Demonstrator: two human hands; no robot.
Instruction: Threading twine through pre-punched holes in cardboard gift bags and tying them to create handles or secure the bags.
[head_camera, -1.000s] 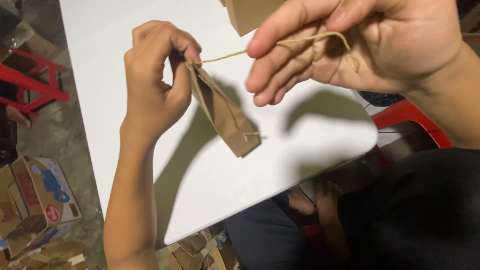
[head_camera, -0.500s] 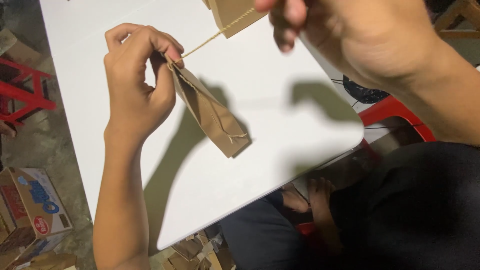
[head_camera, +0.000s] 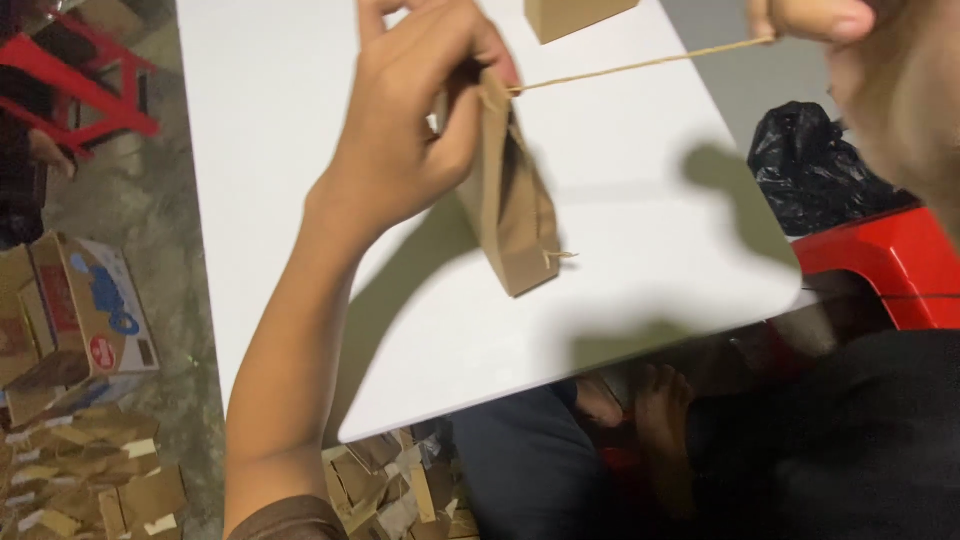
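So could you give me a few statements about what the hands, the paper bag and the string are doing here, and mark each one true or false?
1. The left hand grips the top of a flat brown paper bag. True.
2. The right hand pulls a tan string taut from the bag's top. True.
3. The bag lies flat on the floor. False: it is held up over the white table.
4. The string is bright blue. False: it is tan, much like the bag.
5. A red stool stands beside the table. True.
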